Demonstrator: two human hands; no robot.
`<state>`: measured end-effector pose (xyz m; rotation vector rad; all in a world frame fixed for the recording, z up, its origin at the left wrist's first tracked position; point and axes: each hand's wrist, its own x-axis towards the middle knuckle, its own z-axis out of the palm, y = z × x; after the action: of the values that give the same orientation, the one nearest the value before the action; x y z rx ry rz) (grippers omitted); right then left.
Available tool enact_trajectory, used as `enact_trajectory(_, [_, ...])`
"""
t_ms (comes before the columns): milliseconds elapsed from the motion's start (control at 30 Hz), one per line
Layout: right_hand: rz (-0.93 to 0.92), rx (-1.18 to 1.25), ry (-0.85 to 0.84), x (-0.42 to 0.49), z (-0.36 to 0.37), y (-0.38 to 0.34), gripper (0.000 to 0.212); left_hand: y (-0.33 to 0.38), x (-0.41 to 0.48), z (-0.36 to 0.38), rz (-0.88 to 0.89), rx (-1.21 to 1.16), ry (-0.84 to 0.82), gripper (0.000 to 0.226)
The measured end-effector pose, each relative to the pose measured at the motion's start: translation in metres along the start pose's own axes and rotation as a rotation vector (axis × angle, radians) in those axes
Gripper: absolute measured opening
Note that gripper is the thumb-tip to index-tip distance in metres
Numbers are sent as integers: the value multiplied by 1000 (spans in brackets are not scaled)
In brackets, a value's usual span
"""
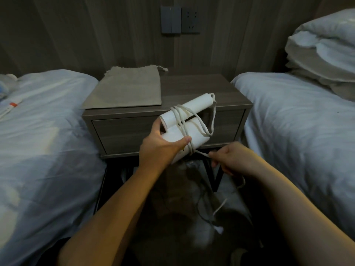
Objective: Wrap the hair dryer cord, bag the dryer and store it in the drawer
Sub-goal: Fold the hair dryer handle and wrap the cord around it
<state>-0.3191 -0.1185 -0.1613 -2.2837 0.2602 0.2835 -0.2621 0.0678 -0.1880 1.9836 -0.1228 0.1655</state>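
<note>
A white folded hair dryer (194,106) is held in the air in front of the nightstand. My left hand (161,148) grips its body, thumb across the front. Its white cord (208,129) loops several times around the dryer. My right hand (232,158) pinches the loose cord just right of the dryer. The rest of the cord hangs down to the plug (219,229) near the floor. A beige drawstring bag (126,89) lies flat on the left half of the nightstand top. The drawer (123,135) is closed.
The wooden nightstand (201,89) stands between two beds with white bedding (38,131) (297,116). Pillows (324,47) are stacked at the upper right. A switch and socket panel (180,20) sits on the wall above. Dark cables lie on the floor below.
</note>
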Motion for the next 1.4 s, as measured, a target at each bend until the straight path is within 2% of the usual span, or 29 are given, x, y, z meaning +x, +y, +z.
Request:
enact_trajectory(167, [-219, -241, -68, -8, 5, -7, 27, -2, -4, 4, 150, 180, -15, 96])
enact_trajectory(300, [-281, -478, -45, -12, 0, -7, 14, -3, -4, 3, 236, 334, -72, 97])
enact_trajectory(400, [-338, -580, 113, -22, -4, -10, 13, -2, 0, -2, 215, 420, -181, 95])
enact_trajectory(500, [-399, -709, 347, -31, -5, -16, 15, -3, 2, -6, 226, 485, -299, 97])
enact_trajectory(600, [-330, -791, 492, -34, -13, -20, 39, -2, 2, -9, 222, 513, -390, 98])
enact_trajectory(700, [-297, -711, 527, -33, -19, -18, 51, -1, 3, -9, 203, 508, -432, 99])
enact_trajectory(867, [-349, -301, 331, -21, -24, -5, 28, -3, 3, -10, 242, 554, -514, 103])
enact_trajectory(1033, [-408, -193, 289, -14, -24, 2, 28, -2, -1, -8, 274, 554, -619, 100])
enact_trajectory(1233, [-284, -99, 417, -4, -27, 6, 24, -8, -2, -5, 242, 428, -727, 97])
enact_trajectory(1333, [-278, -33, 368, 1, -26, 9, 21, -10, 0, -5, 209, 350, -787, 89])
enact_trajectory(1400, [-289, 32, 295, 4, -27, 12, 13, -10, 1, -6, 187, 308, -843, 75])
